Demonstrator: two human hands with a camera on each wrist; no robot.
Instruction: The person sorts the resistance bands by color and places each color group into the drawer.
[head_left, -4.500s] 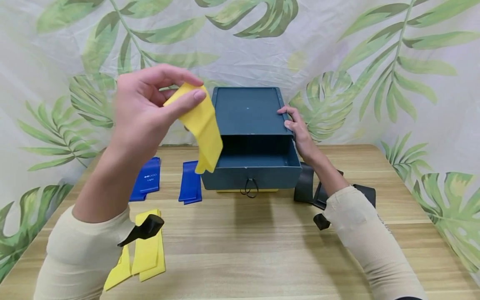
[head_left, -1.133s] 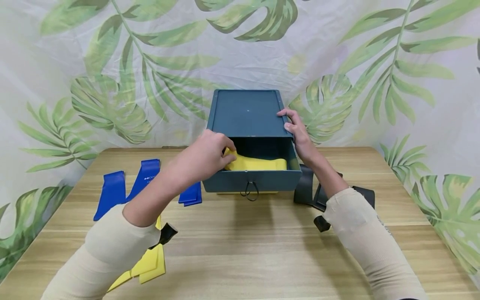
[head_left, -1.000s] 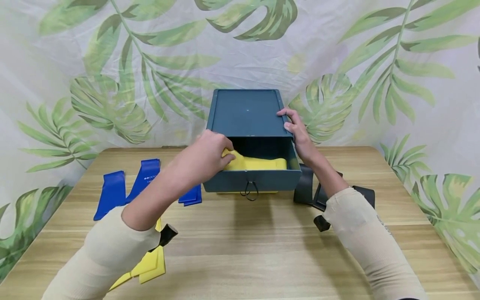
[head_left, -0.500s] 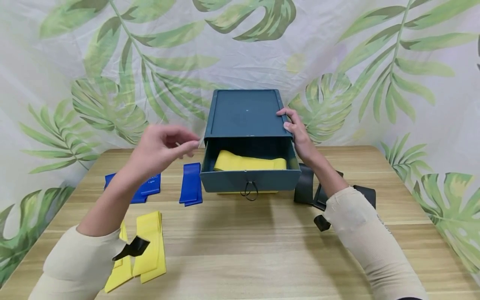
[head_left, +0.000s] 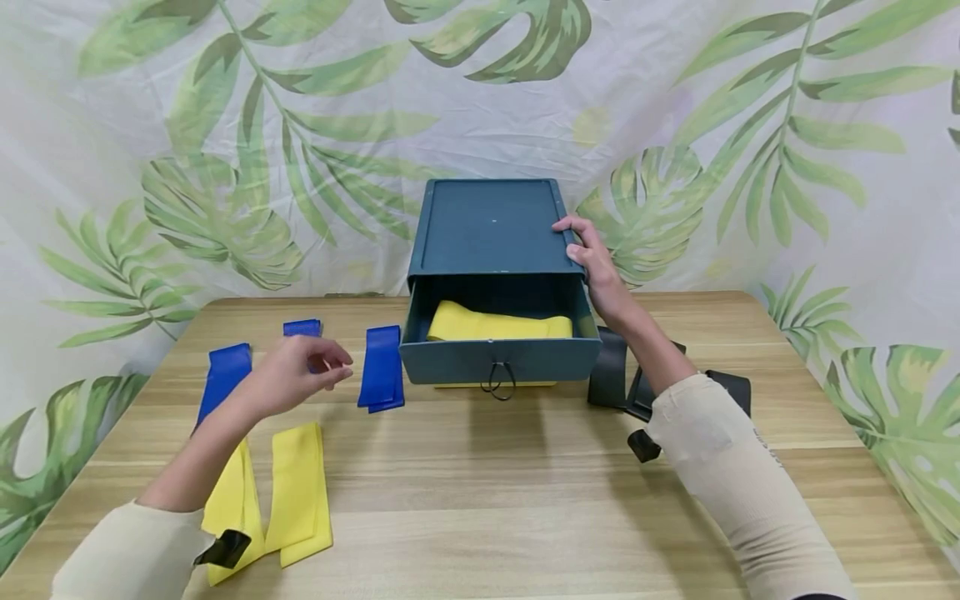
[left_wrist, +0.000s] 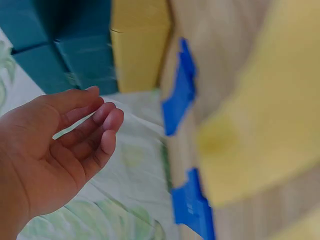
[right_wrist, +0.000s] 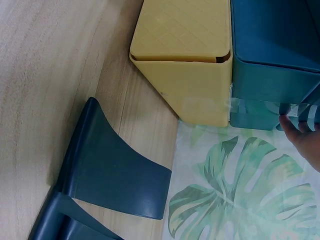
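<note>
Teal box (head_left: 491, 233), right grip (head_left: 601, 265) curled against it

The boxy plastic drawer (head_left: 450, 362) is dark blue-green, and the flat, rubbery band (head_left: 506, 327) inside is yellow. Green leaves (head_left: 345, 67) cover the wide white cloth (head_left: 487, 129). The flat wooden table (head_left: 525, 517) has light brown stripes.

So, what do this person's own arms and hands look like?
The left hand and right hand are bare, without gloves. The left sleeve and right sleeve are cream cloth, slightly wrinkled, ending short of the hands. A small black piece juts out by each sleeve's end. No cables show.
</note>
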